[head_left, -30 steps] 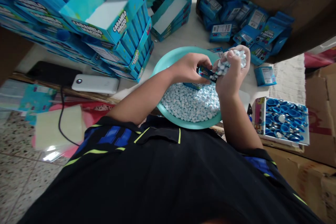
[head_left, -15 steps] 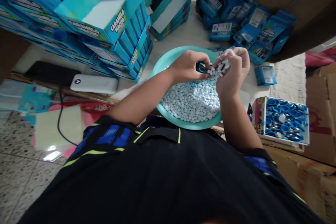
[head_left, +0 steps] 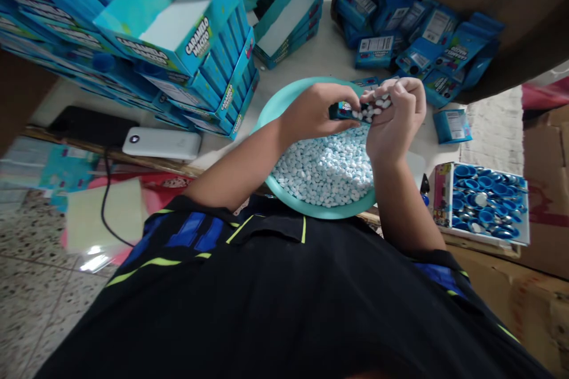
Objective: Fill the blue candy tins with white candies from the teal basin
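My left hand (head_left: pixel 323 108) grips a small blue candy box (head_left: pixel 344 108) between thumb and fingers, its end turned toward my right hand. My right hand (head_left: pixel 397 113) is cupped around a handful of small white candies (head_left: pixel 376 109), tilted against the end of the box. Both hands are above a turquoise basin (head_left: pixel 284 95), which holds a heap of the same pale candies (head_left: pixel 326 169). How full the box is cannot be seen.
Display boxes (head_left: pixel 200 41) are stacked at the left. Blue packets (head_left: pixel 438 41) lie inside a large cardboard box at the back right. One loose packet (head_left: pixel 452 125) and a tray of blue caps (head_left: pixel 486 201) stand to the right. A white power bank (head_left: pixel 160 143) lies at the left.
Fewer candies show in my right hand, and its fingers have tipped closer to the box. My left hand keeps its grip in nearly the same place.
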Action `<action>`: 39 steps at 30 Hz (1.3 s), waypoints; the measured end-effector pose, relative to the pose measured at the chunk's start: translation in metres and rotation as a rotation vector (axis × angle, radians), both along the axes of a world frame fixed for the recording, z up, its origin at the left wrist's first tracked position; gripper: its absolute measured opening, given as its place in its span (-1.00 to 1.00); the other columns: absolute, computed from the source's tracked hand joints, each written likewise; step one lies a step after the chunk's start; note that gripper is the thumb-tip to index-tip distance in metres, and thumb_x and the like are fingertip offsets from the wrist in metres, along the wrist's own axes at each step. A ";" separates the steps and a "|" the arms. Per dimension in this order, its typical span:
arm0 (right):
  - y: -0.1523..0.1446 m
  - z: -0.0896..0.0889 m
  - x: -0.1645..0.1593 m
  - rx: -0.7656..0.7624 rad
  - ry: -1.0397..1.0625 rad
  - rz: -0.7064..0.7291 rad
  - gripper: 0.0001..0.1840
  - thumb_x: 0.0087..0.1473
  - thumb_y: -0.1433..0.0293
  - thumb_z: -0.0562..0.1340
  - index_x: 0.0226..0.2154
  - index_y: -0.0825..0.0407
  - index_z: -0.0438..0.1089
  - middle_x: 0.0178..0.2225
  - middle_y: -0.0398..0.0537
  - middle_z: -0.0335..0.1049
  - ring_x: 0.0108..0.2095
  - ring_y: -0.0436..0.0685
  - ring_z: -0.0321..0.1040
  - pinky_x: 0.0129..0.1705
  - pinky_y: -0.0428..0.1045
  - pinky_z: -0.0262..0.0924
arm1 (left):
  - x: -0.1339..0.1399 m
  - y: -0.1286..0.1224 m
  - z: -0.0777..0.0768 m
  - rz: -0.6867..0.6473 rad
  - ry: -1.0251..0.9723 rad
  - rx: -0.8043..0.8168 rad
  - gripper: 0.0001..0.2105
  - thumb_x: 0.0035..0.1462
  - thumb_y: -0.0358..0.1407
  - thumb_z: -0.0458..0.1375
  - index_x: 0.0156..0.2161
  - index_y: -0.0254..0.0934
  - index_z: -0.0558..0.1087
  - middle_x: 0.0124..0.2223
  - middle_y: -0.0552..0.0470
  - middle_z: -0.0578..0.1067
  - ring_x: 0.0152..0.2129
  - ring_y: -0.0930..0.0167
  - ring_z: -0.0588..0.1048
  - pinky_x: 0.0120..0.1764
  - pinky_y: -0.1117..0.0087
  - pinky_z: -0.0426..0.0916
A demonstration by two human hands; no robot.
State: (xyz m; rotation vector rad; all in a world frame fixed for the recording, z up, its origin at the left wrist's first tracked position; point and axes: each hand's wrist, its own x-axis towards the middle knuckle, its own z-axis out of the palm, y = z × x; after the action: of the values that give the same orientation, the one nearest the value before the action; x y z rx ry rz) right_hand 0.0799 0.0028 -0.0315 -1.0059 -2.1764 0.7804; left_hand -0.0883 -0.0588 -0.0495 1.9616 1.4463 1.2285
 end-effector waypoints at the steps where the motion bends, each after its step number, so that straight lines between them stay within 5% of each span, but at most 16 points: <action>1: 0.000 0.000 0.000 0.005 0.010 -0.003 -0.41 0.19 -0.11 0.20 0.11 -0.12 0.44 -0.01 0.16 0.41 0.13 0.50 0.49 -0.04 0.31 0.45 | -0.001 -0.001 0.001 0.014 0.004 0.006 -0.70 0.22 -0.06 0.42 -0.04 -0.17 0.62 -0.01 -0.13 0.69 0.00 0.17 0.65 0.11 0.13 0.53; 6: 0.000 -0.002 0.000 -0.009 0.143 -0.058 -0.40 0.34 -0.03 -0.03 0.17 -0.07 0.38 -0.03 0.19 0.40 0.13 0.41 0.50 0.04 0.32 0.46 | -0.003 0.001 -0.002 0.042 0.049 -0.004 -0.73 0.23 -0.04 0.42 -0.12 -0.15 0.60 -0.07 -0.13 0.69 -0.05 0.16 0.66 0.08 0.11 0.53; 11: 0.004 -0.008 0.001 -0.023 0.146 0.068 -0.47 0.23 -0.08 0.18 0.05 -0.10 0.46 -0.03 0.11 0.42 0.16 0.41 0.47 0.08 0.32 0.46 | -0.002 0.005 -0.008 -0.044 0.001 0.082 -0.80 0.27 -0.11 0.39 -0.12 -0.16 0.66 -0.05 -0.14 0.70 -0.03 0.19 0.67 0.11 0.11 0.54; 16: 0.014 -0.024 -0.002 -0.192 0.666 0.133 -0.59 0.27 -0.09 0.16 -0.19 -0.13 0.44 -0.21 -0.05 0.40 0.05 0.26 0.54 0.19 0.30 0.43 | -0.005 0.008 -0.012 -0.088 0.015 0.201 -0.82 0.32 -0.17 0.36 -0.09 -0.20 0.69 -0.03 -0.14 0.70 -0.04 0.23 0.68 0.06 0.16 0.58; 19: 0.015 -0.024 -0.005 -0.287 0.806 0.159 -0.65 0.22 -0.05 0.23 -0.25 -0.13 0.41 -0.24 -0.09 0.42 -0.01 0.21 0.57 0.23 0.26 0.42 | -0.007 0.009 -0.013 -0.059 0.038 0.232 -0.85 0.30 -0.24 0.38 -0.10 -0.24 0.69 -0.04 -0.14 0.70 -0.07 0.23 0.69 0.05 0.18 0.58; 27: 0.009 -0.013 -0.005 -0.411 0.794 0.184 -0.54 0.22 -0.16 0.20 -0.18 -0.14 0.40 -0.08 -0.02 0.54 0.09 0.28 0.57 0.31 0.30 0.36 | -0.005 0.004 -0.008 0.028 0.055 0.127 -0.81 0.22 -0.26 0.42 -0.10 -0.28 0.65 -0.11 -0.09 0.72 -0.17 0.24 0.69 -0.18 0.31 0.55; 32: 0.009 -0.015 -0.003 -0.430 0.785 0.193 -0.48 0.25 -0.20 0.16 -0.09 -0.14 0.40 -0.02 0.02 0.55 0.17 0.31 0.53 0.37 0.35 0.27 | -0.006 0.005 -0.007 -0.014 0.059 0.188 -0.84 0.28 -0.24 0.38 -0.11 -0.26 0.67 -0.08 -0.13 0.72 -0.07 0.20 0.68 0.03 0.19 0.55; 39: 0.010 -0.014 -0.003 -0.429 0.731 0.168 -0.38 0.30 -0.27 0.05 -0.07 -0.12 0.41 0.00 0.01 0.59 0.17 0.28 0.54 0.41 0.36 0.22 | -0.008 0.006 -0.009 0.002 0.063 0.179 -0.74 0.31 -0.16 0.36 -0.02 -0.28 0.65 -0.04 -0.15 0.71 -0.07 0.21 0.68 0.01 0.22 0.54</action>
State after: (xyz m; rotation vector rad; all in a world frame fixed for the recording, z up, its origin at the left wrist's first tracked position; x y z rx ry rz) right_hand 0.0771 0.0128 -0.0452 -0.5828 -1.4927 1.4687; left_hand -0.0960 -0.0530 -0.0587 2.1342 1.4114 1.3497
